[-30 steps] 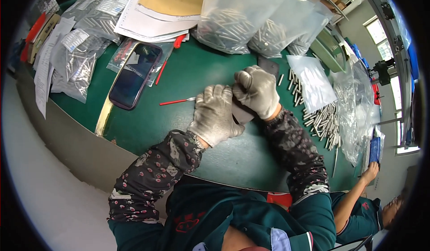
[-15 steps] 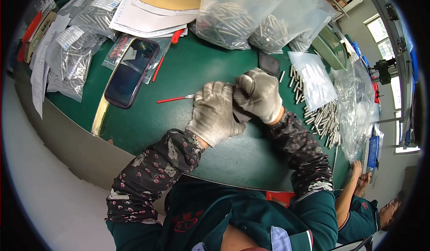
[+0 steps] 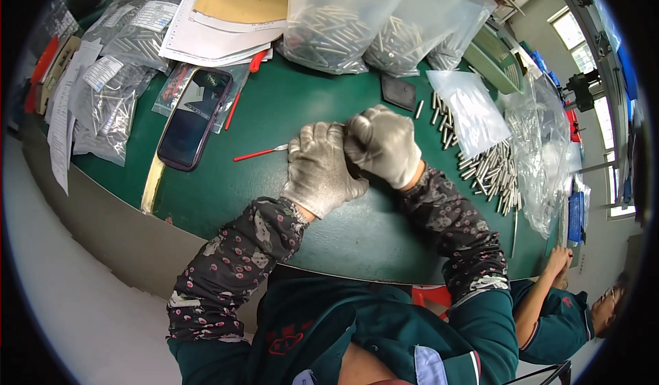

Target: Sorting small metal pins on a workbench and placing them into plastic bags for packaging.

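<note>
Both my hands wear greyish-white gloves and meet over the green tabletop [image 3: 295,234]. My left hand [image 3: 317,168] lies palm down, fingers stretched forward and thumb out to the right. Against its right side, my right hand [image 3: 386,144] is closed in a fist; whatever it grips is hidden. A sliver of a dark piece [image 3: 355,169] shows between the hands, mostly covered. Left of them lies a thin red-handled tool [image 3: 259,154], its pale tip close to my left hand. Beyond my right hand are a black square pad [image 3: 399,92] and a single metal pin [image 3: 419,105].
Loose metal pins [image 3: 491,172] lie right, partly under a white bag [image 3: 470,114]. Clear bags of pins [image 3: 329,31] and a green basket [image 3: 494,59] stand behind. A phone [image 3: 195,120], papers [image 3: 185,38] and bagged parts [image 3: 110,107] are left. Another person's hands [image 3: 559,260] show at right.
The view has shifted slightly, moving the scene leftward. The dark piece between my hands shows less than before. My right hand remains a fist against my left.
</note>
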`<state>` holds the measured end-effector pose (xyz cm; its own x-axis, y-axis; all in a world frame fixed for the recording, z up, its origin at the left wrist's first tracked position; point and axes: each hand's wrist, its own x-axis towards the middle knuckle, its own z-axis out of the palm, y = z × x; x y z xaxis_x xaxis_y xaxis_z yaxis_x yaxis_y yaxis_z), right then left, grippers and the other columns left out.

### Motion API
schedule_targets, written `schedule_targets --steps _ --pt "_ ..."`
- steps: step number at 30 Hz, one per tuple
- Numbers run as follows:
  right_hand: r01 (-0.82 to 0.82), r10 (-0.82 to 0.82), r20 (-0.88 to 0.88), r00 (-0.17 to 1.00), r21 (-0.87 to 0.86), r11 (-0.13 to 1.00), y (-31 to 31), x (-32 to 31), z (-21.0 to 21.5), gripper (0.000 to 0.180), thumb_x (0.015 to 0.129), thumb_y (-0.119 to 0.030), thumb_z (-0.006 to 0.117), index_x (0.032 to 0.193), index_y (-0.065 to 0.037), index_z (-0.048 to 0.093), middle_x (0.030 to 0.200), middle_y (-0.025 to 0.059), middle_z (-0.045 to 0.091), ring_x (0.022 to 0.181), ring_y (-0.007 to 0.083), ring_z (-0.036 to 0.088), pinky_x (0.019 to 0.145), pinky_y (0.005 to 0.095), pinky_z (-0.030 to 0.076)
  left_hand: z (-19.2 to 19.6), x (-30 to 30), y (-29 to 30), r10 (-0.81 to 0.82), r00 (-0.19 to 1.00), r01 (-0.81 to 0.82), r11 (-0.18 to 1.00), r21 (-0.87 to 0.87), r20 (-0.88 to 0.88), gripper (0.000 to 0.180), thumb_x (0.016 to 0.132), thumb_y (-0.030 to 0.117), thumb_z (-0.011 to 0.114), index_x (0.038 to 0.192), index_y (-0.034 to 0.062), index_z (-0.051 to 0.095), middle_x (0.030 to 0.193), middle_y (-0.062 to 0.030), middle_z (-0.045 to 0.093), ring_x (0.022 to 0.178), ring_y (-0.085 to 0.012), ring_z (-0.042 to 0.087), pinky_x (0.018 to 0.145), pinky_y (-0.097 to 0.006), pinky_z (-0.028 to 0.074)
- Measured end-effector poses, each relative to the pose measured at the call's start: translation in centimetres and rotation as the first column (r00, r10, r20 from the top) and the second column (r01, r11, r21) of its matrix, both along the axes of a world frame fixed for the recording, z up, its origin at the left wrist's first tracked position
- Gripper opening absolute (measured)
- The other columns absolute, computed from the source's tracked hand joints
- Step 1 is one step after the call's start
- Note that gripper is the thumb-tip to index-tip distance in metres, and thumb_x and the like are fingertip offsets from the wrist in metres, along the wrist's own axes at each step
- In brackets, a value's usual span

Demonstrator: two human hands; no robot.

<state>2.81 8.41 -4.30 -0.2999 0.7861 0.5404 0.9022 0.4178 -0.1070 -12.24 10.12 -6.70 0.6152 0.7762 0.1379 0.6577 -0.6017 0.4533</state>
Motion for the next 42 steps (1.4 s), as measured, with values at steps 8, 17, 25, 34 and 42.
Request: schedule_targets --steps 8,17,25,34,42 --pt "0.193 -0.165 -0.497 0.852 0.004 0.981 0.7 2.0 -0.8 0.011 0.077 -0.011 0.06 0.08 -0.001 0.063 0.07 0.0152 0.061 0.061 0.0292 0.061 0.057 0.0366 0.052 0.1 0.2 0.2 -0.004 1.0 0.004 1.0 0.024 -0.005 0.086 0.054 0.044 0.077 0.123 0.0005 0.048 0.117 -0.0124 0.05 0.115 -0.0291 0.045 0.097 -0.042 0.037" --pt "-0.437 -0.35 -0.71 -0.61 -0.067 0.897 -0.4 4.6 -3.5 0.017 0.087 -0.03 0.051 0.083 -0.014 0.055 0.073 0.0034 0.056 0.054 0.0169 0.05 0.042 0.0269 0.038 -0.2 -0.1 -0.1 0.01 1.0 -0.008 0.998 0.06 -0.03 0.085 0.055 0.045 0.078 0.121 -0.0008 0.051 0.117 -0.0121 0.049 0.113 -0.0289 0.044 0.097 -0.042 0.037" --pt "-0.156 -0.135 -0.79 -0.598 -0.051 0.986 0.0 1.3 -1.8 0.01 0.086 -0.019 0.055 0.084 -0.01 0.058 0.075 0.0063 0.062 0.057 0.0173 0.057 0.051 0.028 0.047 -0.1 -0.1 -0.1 0.007 1.0 -0.006 0.999 0.035 -0.029 0.088 0.056 0.046 0.078 0.124 -0.0007 0.05 0.117 -0.0119 0.05 0.114 -0.0286 0.045 0.097 -0.043 0.037" --pt "-0.031 0.035 0.053 0.998 -0.082 0.996 0.6 -0.2 0.4 0.018 0.073 -0.021 0.065 0.08 -0.005 0.06 0.072 0.0123 0.059 0.071 0.0317 0.061 0.058 0.0417 0.051 0.3 0.1 0.2 0.021 0.997 -0.024 0.999 -0.038 -0.079 0.086 0.057 0.044 0.08 0.124 0.003 0.047 0.118 -0.0114 0.048 0.117 -0.0297 0.044 0.099 -0.045 0.036" --pt "-0.027 0.027 0.051 0.998 0.009 1.0 0.6 0.6 0.5 0.018 0.072 -0.019 0.064 0.074 -0.005 0.054 0.066 0.0126 0.055 0.068 0.0318 0.059 0.053 0.0422 0.05 0.2 0.0 0.0 0.005 0.999 -0.004 1.0 0.008 -0.04 0.084 0.056 0.043 0.08 0.122 0.0028 0.047 0.116 -0.0124 0.048 0.116 -0.0304 0.044 0.098 -0.046 0.037"
